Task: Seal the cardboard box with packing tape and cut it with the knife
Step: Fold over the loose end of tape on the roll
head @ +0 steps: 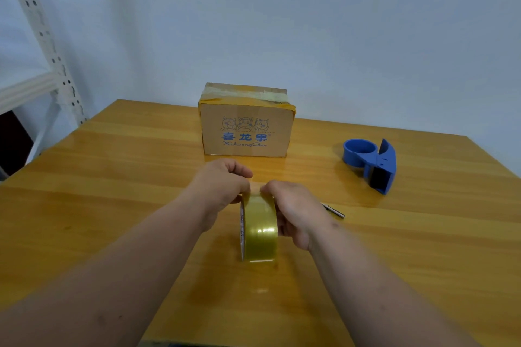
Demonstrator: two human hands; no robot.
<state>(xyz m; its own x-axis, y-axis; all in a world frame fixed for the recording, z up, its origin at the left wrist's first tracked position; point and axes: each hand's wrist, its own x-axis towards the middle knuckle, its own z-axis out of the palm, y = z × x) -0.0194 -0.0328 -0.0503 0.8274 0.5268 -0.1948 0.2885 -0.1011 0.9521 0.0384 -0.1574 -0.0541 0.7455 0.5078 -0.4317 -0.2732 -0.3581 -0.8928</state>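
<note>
Picking at the top of the tape roll (259, 229), the left hand (222, 189) had its fingers curled together at the film's edge, seemingly hunting the free end; lifting it cleanly would matter. The right hand (293, 211) clamped the roll's right side, steadying it upright on the near table (112, 177). Farther off stood the cardboard box (245, 129); a knife (334, 211) lay right.

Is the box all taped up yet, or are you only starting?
Only starting. The box has some old tape across its top, but nothing new is on it. Both hands, left hand and right hand, hold the tape roll upright on the table, fingers at its top. Taping the box and cutting with the knife are left.
</note>
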